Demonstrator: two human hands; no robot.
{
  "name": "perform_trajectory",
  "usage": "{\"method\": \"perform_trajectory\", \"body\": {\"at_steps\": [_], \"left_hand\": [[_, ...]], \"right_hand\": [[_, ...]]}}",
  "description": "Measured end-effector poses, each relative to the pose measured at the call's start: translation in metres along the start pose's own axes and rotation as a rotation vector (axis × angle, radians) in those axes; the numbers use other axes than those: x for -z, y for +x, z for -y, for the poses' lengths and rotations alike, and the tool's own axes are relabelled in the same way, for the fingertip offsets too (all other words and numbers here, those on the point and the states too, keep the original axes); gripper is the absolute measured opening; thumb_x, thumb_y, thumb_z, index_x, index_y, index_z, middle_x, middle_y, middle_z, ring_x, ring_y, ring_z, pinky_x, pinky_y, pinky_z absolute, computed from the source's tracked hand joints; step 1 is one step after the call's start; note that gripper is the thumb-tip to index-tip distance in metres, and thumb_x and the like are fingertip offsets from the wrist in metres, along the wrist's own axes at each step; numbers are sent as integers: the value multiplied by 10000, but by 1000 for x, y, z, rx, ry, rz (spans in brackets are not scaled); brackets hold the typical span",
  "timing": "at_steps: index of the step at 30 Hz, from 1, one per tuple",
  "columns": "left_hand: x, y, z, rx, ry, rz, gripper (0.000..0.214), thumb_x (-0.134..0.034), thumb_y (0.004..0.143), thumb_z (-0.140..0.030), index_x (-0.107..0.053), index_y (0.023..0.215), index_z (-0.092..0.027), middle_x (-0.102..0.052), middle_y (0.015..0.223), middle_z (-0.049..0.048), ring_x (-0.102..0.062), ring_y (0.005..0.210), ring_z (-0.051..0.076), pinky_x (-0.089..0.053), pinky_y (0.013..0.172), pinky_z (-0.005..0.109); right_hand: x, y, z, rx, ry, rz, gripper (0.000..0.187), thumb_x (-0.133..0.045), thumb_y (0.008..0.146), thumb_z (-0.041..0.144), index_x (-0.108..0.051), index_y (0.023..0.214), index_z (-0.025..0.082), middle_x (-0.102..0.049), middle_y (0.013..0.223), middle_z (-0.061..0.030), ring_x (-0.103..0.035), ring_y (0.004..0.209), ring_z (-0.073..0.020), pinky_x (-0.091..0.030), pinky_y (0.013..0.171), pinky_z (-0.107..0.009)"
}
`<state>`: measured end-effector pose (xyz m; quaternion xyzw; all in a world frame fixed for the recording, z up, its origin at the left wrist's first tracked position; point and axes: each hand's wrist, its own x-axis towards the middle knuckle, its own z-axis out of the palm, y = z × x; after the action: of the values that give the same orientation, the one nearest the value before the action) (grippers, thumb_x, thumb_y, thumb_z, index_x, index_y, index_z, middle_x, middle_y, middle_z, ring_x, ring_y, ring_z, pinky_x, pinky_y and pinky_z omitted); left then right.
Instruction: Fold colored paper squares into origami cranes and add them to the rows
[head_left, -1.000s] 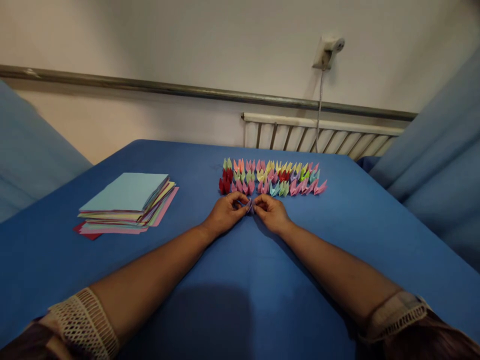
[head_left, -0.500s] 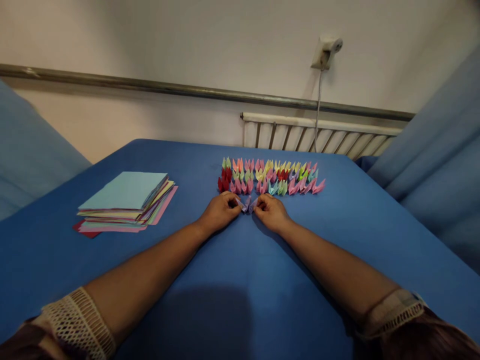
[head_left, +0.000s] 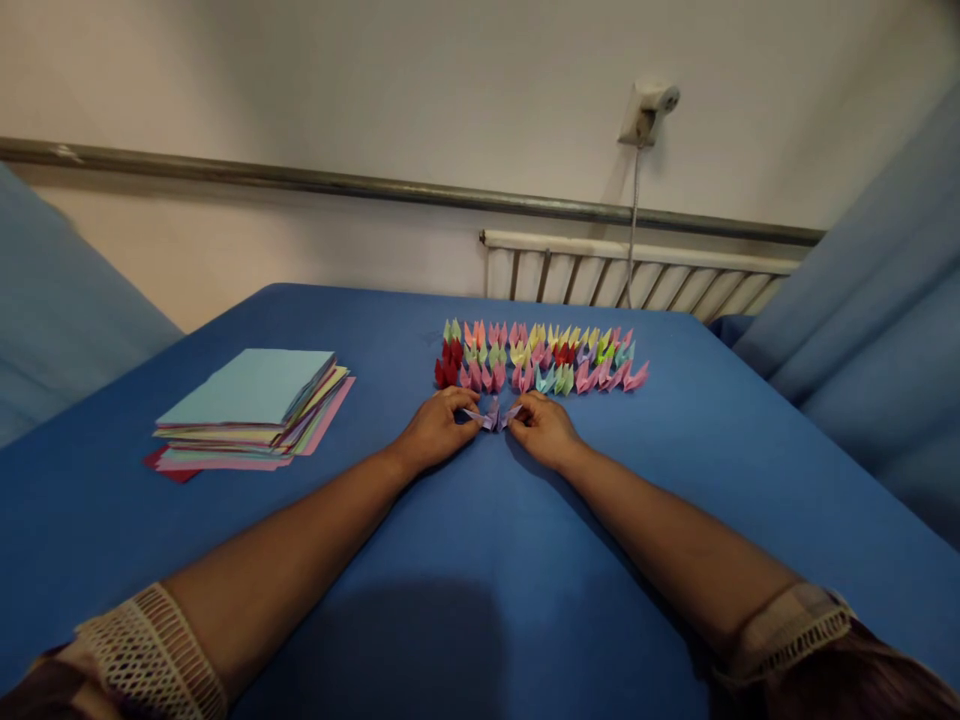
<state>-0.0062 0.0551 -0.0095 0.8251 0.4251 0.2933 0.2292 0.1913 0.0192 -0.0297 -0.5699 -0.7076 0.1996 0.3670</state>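
A small purple origami crane (head_left: 493,414) sits low over the blue table surface, its two wings spread sideways. My left hand (head_left: 442,425) pinches the left wing between thumb and fingers. On the other side, my right hand (head_left: 545,427) is closed on the right wing. Just beyond the hands stand several folded paper cranes (head_left: 523,376) in three close rows, in pink, red, yellow, green, blue and purple. The fingertips hide the outer ends of the purple crane's wings.
To the left lies a stack of coloured square paper (head_left: 247,388), light blue on top, with a red sheet (head_left: 176,472) poking out beneath. The blue-covered table (head_left: 450,540) meets a wall with a metal rail (head_left: 375,186) and a radiator (head_left: 630,263). Blue curtains (head_left: 892,280) hang at both sides.
The purple crane's wings have been drawn outward and lower, so they now lie flatter to each side. Both hands keep their pinch, and the view has tilted slightly.
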Motion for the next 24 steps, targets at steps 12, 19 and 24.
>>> {"method": "perform_trajectory", "body": {"at_steps": [12, 19, 24], "left_hand": [[-1, -1, -7, -51, -61, -3, 80, -619, 742, -187, -690, 779, -192, -684, 853, 26, -639, 825, 177, -499, 830, 328], [-3, -1, -3, -44, -10, -1, 60, -605, 707, -155, -655, 720, -185, -685, 903, 35, -641, 881, 188, -494, 854, 334], [-2, -2, -3, -35, 18, 12, 58, -598, 689, -144, -635, 667, -183, -678, 934, 51, -637, 916, 205, -484, 887, 364]], "right_hand": [[-3, -2, 0, 52, 38, -11, 34, -603, 784, 184, -615, 812, 198, -568, 813, 1, -544, 687, -125, -434, 660, -249], [1, 1, 1, 16, -53, 11, 84, -608, 744, 147, -576, 679, 190, -541, 735, 11, -515, 661, -127, -400, 628, -243], [1, 1, -2, 16, -1, 25, 58, -627, 734, 135, -627, 707, 186, -564, 771, 5, -531, 682, -124, -422, 655, -247]]}}
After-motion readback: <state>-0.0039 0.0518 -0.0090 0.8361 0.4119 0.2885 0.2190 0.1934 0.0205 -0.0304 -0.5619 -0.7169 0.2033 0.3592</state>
